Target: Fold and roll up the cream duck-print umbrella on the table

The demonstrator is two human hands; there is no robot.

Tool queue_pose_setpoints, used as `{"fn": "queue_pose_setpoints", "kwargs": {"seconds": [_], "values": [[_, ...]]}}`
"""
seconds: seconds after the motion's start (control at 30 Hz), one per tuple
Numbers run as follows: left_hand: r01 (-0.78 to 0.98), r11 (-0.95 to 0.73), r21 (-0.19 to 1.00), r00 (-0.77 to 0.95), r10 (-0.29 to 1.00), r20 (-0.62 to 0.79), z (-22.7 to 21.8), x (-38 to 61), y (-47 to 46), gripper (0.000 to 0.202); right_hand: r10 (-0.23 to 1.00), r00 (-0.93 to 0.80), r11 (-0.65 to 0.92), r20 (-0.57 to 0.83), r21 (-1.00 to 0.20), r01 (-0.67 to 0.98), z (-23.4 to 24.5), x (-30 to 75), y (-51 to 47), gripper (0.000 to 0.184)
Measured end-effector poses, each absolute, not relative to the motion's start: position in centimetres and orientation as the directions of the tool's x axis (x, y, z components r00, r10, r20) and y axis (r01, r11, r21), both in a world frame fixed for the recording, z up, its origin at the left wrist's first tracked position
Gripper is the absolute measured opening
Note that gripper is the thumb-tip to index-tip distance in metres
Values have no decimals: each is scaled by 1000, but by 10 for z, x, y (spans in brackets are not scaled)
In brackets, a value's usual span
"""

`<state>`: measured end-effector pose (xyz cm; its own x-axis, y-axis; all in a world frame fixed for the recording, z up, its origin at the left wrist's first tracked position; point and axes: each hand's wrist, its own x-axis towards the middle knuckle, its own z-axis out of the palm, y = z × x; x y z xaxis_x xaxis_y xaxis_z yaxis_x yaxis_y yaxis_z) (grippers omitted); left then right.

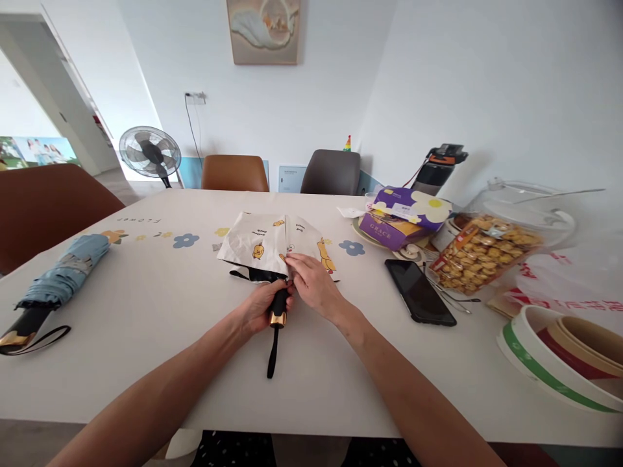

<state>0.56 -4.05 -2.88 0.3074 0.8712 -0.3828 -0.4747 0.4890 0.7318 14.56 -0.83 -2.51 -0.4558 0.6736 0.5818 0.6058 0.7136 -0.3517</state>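
Note:
A white folding umbrella with yellow duck prints lies in the middle of the table, its fabric loose and partly spread. Its black handle with a gold band points toward me, and a black wrist strap hangs from the end. My left hand is closed around the handle just below the fabric. My right hand rests on the fabric's near edge, fingers together and bent at a fold; the fingertips partly hide what they pinch. A blue folded umbrella with a black handle lies at the left.
On the right are a black phone, purple boxes, a big jar of snacks, a dark bottle and tape-like rolls. Chairs and a fan stand beyond the white table.

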Motion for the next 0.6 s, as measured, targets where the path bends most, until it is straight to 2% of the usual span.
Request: {"fn": "queue_pose_setpoints", "kwargs": {"seconds": [0.2,0.4,0.5,0.6], "values": [[-422,496,758,333,863,-379,-30,3,-39,5,688,-439,692,579,-338,638,-27,147,-9,44],[-476,542,693,392,836,-384,-26,1,-39,8,695,-458,678,554,-295,673,-30,144,-13,43],[-467,532,706,369,843,-391,-26,1,-38,19,706,-457,681,542,-340,649,-32,144,-12,43],[-381,531,757,329,843,-425,-25,3,-38,28,733,-405,659,546,-424,622,-31,146,-10,45]]}}
